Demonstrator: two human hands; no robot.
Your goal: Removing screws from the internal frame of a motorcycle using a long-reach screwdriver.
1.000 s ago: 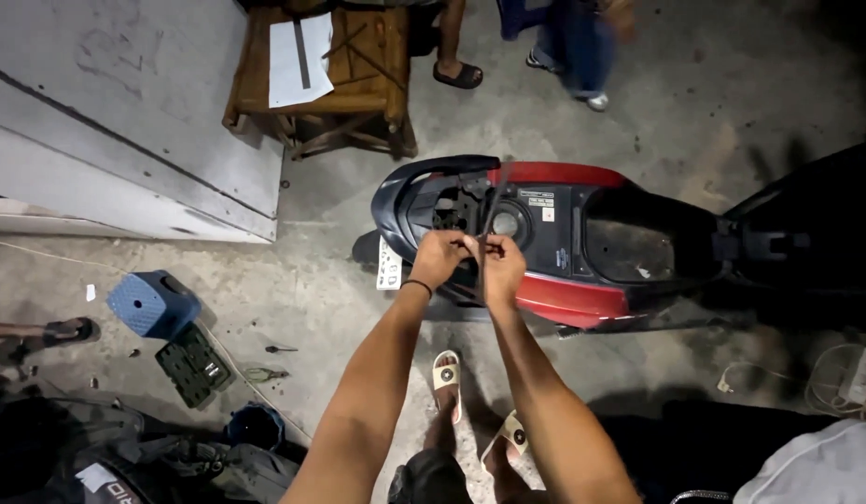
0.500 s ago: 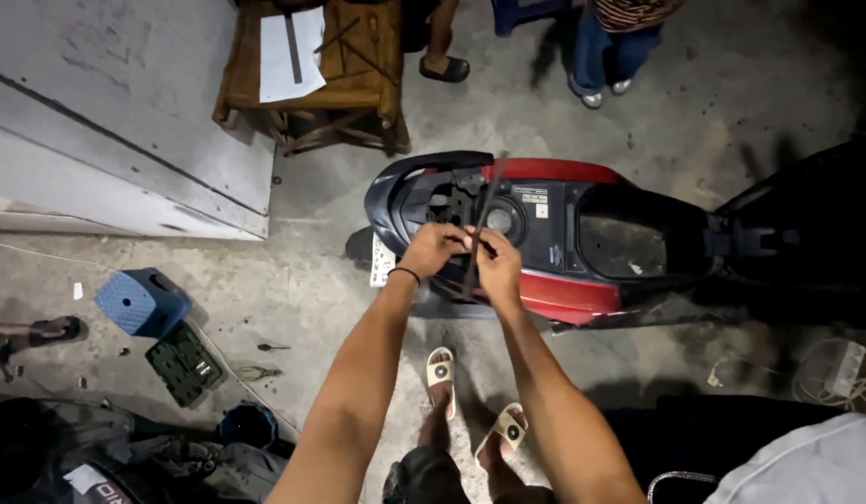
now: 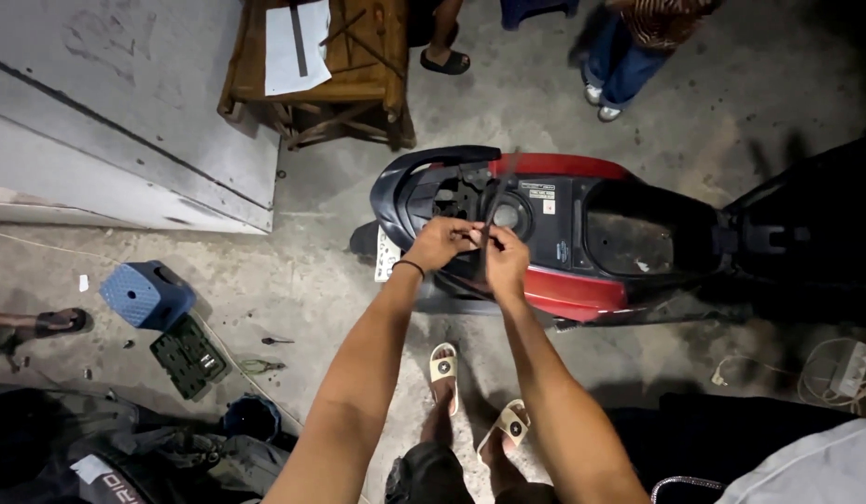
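Observation:
I stand over the rear of a red and black scooter [image 3: 582, 280] with its seat removed, so the open compartment shows. My left hand [image 3: 439, 243] and my right hand [image 3: 506, 261] meet above the rear body. Both pinch a thin dark strap or rod [image 3: 496, 191] that rises between them toward the far side of the scooter. A dark band circles my left wrist. My feet in white sandals [image 3: 444, 366] stand on the concrete just below the scooter.
A wooden stool [image 3: 358, 65] with a paper sheet stands at the back. A blue plastic stool [image 3: 146, 295] and a dark tool case [image 3: 188, 355] lie at left. Other people's feet [image 3: 601, 98] show at the top. A power strip [image 3: 848, 369] with cables lies at right.
The view has shifted slightly. My hands stay together on the strap over the scooter's rear, with only small movement.

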